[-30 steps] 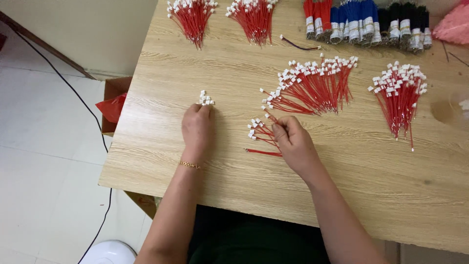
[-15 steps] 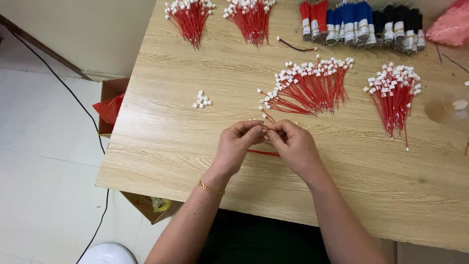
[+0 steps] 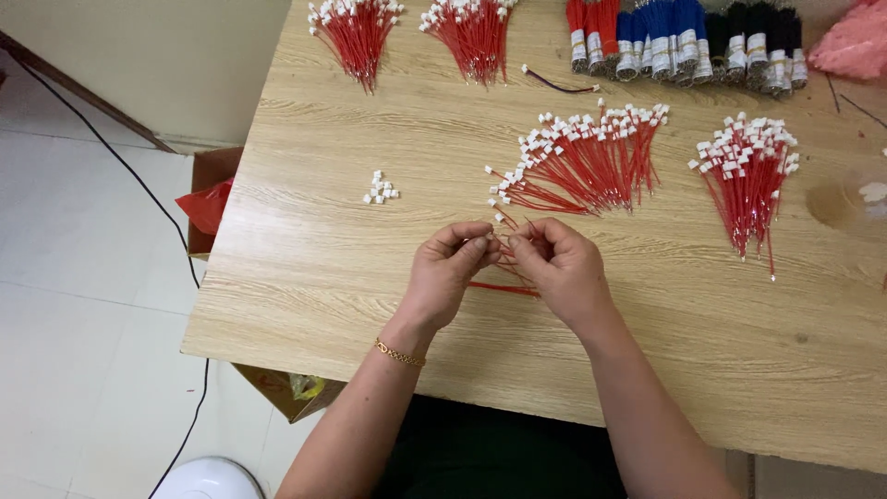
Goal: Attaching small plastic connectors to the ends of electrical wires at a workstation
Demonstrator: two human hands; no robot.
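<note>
Both hands meet over the middle of the wooden surface (image 3: 305, 277), fingertips drawn together. The left hand (image 3: 450, 268), with a thin gold bracelet (image 3: 399, 352) at its wrist, has its thumb and forefinger pressed onto a small bunch of thin red wires (image 3: 506, 251). The right hand (image 3: 559, 263) faces it, fingers curled in and pinching the same bunch from the other side. The wires sit right between the two sets of fingertips; one white connector shows just above them, and a loose red strand (image 3: 504, 289) lies flat on the surface just under the hands.

Just beyond the hands, away from the person, a large fan of red wires with white connectors (image 3: 582, 162) is spread out, its nearest tips close to the held bunch. To the right and well apart lies a second bundle of the same kind (image 3: 747, 180). To the left of the hands, a small heap of loose white connectors (image 3: 380, 188) rests by itself.

Along the far edge lie two more red bundles (image 3: 356, 32) and a row of banded red, blue and black wire bundles (image 3: 684, 37). A cardboard box (image 3: 214, 199) with something red in it stands on the floor beside the surface.
</note>
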